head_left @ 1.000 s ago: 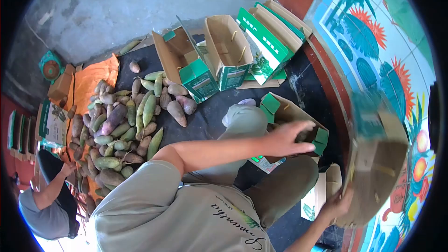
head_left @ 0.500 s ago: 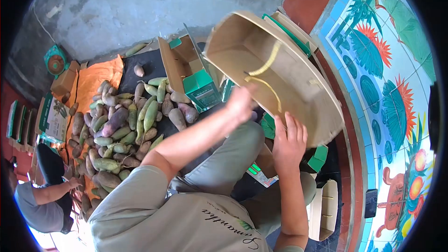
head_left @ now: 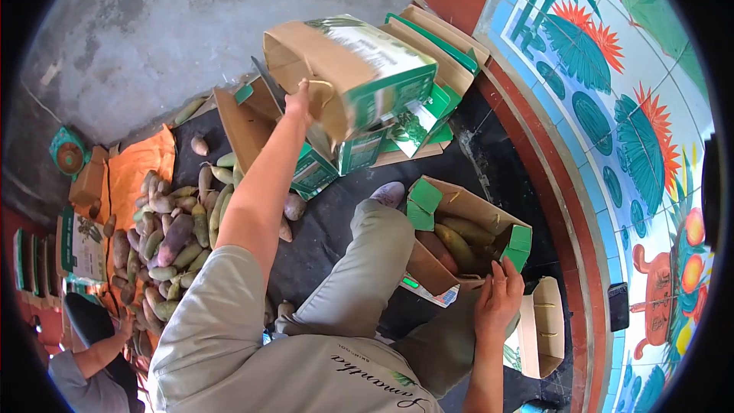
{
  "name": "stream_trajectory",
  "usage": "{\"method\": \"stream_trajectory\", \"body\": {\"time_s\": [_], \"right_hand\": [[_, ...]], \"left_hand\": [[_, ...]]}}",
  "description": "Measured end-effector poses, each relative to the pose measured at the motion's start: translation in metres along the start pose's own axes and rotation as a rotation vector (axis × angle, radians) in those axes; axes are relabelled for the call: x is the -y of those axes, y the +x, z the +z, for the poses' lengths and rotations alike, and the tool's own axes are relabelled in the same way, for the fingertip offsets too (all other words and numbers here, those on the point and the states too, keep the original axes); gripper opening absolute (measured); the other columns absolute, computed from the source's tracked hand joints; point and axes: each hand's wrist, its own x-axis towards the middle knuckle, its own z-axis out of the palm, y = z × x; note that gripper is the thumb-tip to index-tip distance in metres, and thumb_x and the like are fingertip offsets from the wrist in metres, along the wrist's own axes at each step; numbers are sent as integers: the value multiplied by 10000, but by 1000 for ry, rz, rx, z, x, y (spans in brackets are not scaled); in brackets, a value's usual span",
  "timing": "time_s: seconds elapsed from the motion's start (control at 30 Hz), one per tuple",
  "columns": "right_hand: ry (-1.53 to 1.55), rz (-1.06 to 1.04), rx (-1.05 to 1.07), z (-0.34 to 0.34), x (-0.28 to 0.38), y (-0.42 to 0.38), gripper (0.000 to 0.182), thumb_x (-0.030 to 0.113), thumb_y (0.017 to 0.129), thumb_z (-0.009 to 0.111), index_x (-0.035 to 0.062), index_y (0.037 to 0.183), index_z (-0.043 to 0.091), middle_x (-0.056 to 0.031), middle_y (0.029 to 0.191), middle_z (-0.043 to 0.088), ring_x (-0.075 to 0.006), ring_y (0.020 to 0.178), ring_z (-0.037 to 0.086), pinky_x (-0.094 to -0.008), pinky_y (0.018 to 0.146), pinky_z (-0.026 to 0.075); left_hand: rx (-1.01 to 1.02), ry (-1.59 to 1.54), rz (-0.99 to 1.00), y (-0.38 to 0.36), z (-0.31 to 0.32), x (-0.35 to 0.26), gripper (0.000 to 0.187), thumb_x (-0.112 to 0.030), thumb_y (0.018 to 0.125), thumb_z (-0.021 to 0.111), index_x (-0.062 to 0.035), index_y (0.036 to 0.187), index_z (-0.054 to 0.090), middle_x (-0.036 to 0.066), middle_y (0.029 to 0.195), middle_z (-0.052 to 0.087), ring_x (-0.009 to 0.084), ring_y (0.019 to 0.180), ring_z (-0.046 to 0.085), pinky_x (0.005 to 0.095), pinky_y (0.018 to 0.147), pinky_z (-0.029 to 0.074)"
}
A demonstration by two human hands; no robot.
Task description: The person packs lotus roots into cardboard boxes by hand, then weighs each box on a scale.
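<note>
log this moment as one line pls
left hand: grips upper box | right hand: at lower box corner, grip unclear | lower box: open, produce inside | pile: picture left

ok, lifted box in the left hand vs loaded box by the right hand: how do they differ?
Contents: the loaded box holds long vegetables; none show in the visible part of the lifted box.
Pose: the lifted box is tipped, opening sideways; the loaded box sits lower, opening upward.
Look: the lifted box shows a printed panel; the loaded box mainly brown walls and green flaps.
Shared: brown cardboard with green parts.
</note>
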Motion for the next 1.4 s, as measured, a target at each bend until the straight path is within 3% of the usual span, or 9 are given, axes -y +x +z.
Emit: {"method": "stream_trajectory", "body": {"time_s": [0.1,0.33,0.43,0.57,0.67,0.83,1.1,1.2,1.4], "right_hand": [[21,60,-1,-4,1,1,288,-21,765,614,23,1050,603,-158,1121,573,-327,965,567,-416,816,463],[7,81,-3,-2,-2,-1,245,-12,765,621,19,1008,614,-150,1090,585,-324,958,570,-424,817,466],[16,86,-20,-2,-1,-3,222,-10,766,620,16,987,617,-145,1071,591,-330,959,567,-433,843,454],[16,64,-37,-4,-3,-2,200,-7,768,618,12,968,617,-138,1045,595,-344,955,558,-440,875,435],[39,66,-78,-3,-5,-2,184,-5,769,616,12,953,616,-134,1021,600,-339,946,557,-439,868,435],[83,92,-133,-3,-8,-5,163,-14,768,612,14,928,612,-131,1006,606,-319,937,563,-419,838,443],[164,216,-252,-25,-17,-30,126,-47,788,563,-2,901,596,-160,952,625,-319,913,591,-381,836,452],[229,363,-308,-44,-27,-59,83,-37,819,553,-30,896,579,-161,936,618,-309,910,599,-356,823,463],[202,622,-295,-58,-55,-112,59,3,863,562,-29,892,603,-118,893,624,-208,863,599,-302,788,458]], "left_hand": [[15,187,163,-12,4,21,849,-383,855,628,-57,1460,130,177,1453,285,325,1259,417,467,964,431],[-38,451,210,-3,12,21,878,-587,844,496,-119,1482,117,194,1528,48,362,1404,111,432,1119,205],[-49,569,216,-15,9,24,884,-614,829,486,-135,1483,132,198,1528,39,357,1405,118,433,1115,212],[117,318,229,-24,-2,28,734,-533,915,394,-90,1465,194,161,1506,165,311,1368,224,435,1081,279],[242,177,140,-106,2,-1,682,-504,946,366,-68,1453,229,133,1486,246,284,1323,329,435,1048,340],[329,237,194,-129,-5,-1,674,-563,942,328,-122,1446,250,33,1495,263,210,1380,220,541,1084,116],[316,270,387,-171,-19,10,665,-481,952,384,-55,1441,237,129,1461,293,273,1339,299,468,1060,256],[280,275,608,-197,-25,22,610,-398,973,393,16,1407,282,197,1390,388,277,1286,379,340,1060,297],[482,277,662,-253,-15,38,531,-361,979,404,16,1350,356,192,1318,442,263,1210,444,349,999,361]]}}
